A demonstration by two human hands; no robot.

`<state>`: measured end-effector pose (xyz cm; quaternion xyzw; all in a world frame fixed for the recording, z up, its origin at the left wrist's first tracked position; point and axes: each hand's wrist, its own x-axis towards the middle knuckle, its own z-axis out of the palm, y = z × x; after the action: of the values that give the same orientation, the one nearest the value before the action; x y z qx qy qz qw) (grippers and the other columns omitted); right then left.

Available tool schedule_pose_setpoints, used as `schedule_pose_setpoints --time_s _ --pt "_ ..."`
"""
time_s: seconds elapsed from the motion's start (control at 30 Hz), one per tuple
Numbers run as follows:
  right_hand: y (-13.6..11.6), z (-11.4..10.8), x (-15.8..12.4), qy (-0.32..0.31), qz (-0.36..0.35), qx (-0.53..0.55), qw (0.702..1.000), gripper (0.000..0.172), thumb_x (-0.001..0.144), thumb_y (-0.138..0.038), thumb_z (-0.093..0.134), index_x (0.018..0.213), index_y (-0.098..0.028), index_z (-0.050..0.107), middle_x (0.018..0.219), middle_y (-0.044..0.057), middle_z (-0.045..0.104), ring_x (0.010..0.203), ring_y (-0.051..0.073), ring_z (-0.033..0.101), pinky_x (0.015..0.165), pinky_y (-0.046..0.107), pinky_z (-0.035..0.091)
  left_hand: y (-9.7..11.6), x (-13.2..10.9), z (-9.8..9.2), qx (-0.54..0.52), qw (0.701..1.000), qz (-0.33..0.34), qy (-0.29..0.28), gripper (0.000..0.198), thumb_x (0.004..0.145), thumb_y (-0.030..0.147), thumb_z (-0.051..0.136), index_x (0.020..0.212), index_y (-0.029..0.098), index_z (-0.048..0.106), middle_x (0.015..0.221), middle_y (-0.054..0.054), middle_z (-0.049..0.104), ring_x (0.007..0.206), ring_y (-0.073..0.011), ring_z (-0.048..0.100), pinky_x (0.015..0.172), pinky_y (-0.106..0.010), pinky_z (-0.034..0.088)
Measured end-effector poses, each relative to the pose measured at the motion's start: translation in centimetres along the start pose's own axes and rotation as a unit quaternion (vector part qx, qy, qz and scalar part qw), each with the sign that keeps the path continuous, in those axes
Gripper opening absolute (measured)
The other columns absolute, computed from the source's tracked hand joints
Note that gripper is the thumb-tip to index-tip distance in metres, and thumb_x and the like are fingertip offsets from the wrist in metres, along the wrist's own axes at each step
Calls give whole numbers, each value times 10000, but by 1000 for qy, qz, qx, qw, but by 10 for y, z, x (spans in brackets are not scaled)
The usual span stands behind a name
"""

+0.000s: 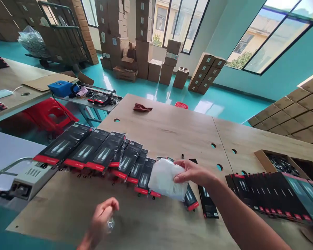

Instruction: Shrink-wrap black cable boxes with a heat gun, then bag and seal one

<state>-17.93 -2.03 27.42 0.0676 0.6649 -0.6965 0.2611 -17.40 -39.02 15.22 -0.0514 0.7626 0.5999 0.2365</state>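
My right hand grips a stack of white, translucent plastic bags between thumb and fingers, above the row of packages. My left hand is curled closed over the near part of the table, slightly blurred. A crumpled piece of clear plastic shows under its fingers. Overlapping black-and-red packages run across the table, many in clear wrap. One small package lies partly behind the bags, and a long black box lies just right of it, partly hidden by my right wrist.
More black packages stand in a row at right, near an open carton of small dark parts. A dark red cloth lies at the table's far side. A grey machine stands left; stacked cartons line the wall.
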Motion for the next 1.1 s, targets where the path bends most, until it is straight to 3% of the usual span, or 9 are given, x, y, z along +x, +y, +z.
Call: schedule_pose_setpoints --time_s 0.13,0.23,0.37,0.5,0.57,0.7,0.83,1.0,1.1 --pt "3 43 -13 -96 18 -63 993 391 567 -325 892 882 -147 744 709 -21 683 633 138 580 587 232 433 54 -21 26 -107 968 11 -227 587 705 741 574 757 170 700 566 -14 486 522 -136 407 501 -264 372" --pt "9 72 -14 -92 -11 -118 989 434 536 -301 905 917 -162 754 727 -16 686 664 166 600 606 256 458 78 -35 41 -163 941 13 -297 605 628 727 693 763 138 714 646 -60 579 557 -150 456 510 -271 394" --pt "21 107 -26 77 -104 -161 978 484 650 -261 823 1112 -235 682 993 34 683 941 244 606 867 378 474 77 -52 51 -195 952 6 -236 533 695 611 719 824 94 705 636 -44 575 540 -130 445 514 -252 352" --pt "38 141 -44 235 -224 -252 912 244 722 -321 797 941 -272 702 1046 71 637 1016 287 544 959 463 391 68 -65 61 -255 954 16 -158 524 751 585 690 925 91 686 681 -35 594 608 -141 492 576 -247 379" --pt "46 152 -48 240 -245 -292 893 207 687 -341 838 839 -271 716 935 63 652 930 287 547 900 461 386 66 -70 66 -268 952 16 -144 513 754 582 694 929 100 674 679 -23 592 597 -131 481 566 -242 370" --pt "58 156 -50 230 -245 -257 906 34 775 -264 749 748 -270 729 827 43 665 838 251 540 839 426 379 64 -76 76 -266 957 10 -113 492 740 585 712 869 114 652 649 -1 573 558 -113 464 541 -236 356" --pt "63 150 -57 259 -261 -204 907 91 847 -279 677 784 -262 741 853 43 667 865 236 561 837 391 410 66 -75 82 -317 940 6 -125 465 726 538 761 872 109 659 611 6 558 539 -110 483 547 -236 389" --pt "75 148 -66 273 -269 38 923 95 823 -331 734 794 -241 730 851 17 618 811 183 533 776 321 422 53 -67 88 -439 892 -32 -100 335 680 381 840 849 178 635 600 43 532 500 -79 454 472 -190 356" --pt "80 148 -69 252 -255 147 922 149 865 -410 678 862 -261 687 916 11 645 766 160 535 736 315 446 34 -65 95 -491 860 -46 -132 341 655 338 854 797 216 570 582 67 472 455 -61 376 424 -172 287"
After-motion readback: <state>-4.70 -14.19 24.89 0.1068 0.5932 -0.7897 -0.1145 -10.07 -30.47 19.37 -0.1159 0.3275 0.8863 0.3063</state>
